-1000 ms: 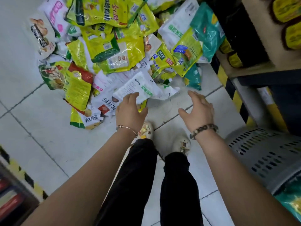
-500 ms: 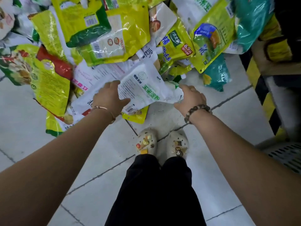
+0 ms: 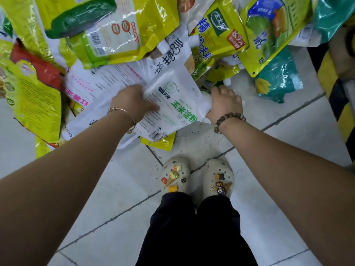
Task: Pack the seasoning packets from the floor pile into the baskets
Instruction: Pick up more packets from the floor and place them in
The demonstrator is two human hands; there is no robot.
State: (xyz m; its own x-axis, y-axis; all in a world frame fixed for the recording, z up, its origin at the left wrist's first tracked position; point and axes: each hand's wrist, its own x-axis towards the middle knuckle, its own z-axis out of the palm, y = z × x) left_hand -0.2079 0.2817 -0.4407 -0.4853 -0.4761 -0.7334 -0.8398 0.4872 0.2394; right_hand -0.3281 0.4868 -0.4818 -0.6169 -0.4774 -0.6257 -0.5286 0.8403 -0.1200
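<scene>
Pale tiled floor (image 3: 119, 185) fills the lower half of the frame, and the pile of seasoning packets (image 3: 115, 35) is spread across the top from upper left to upper right. At the pile's near edge, in the centre of the frame, a white packet (image 3: 178, 100) with green lettering is seen resting on other packets. A yellow packet (image 3: 159, 141) shows beneath its lower corner.

The white packet is now gripped at both sides. The left hand (image 3: 132, 101) is clamped on its left edge with the thumb laid across the printed face, and the right hand (image 3: 224, 102) is curled round its right edge. A second earlier the right hand is seen open over bare tiles, apart from the packet, and the left hand merely laid on it; both are since brought in and closed.

The pile is also viewed from nearer, and the grey basket shown then at lower right is no longer in view. The packet is judged to be secured but not yet lifted clear, so its transfer to a basket remains to be done.
</scene>
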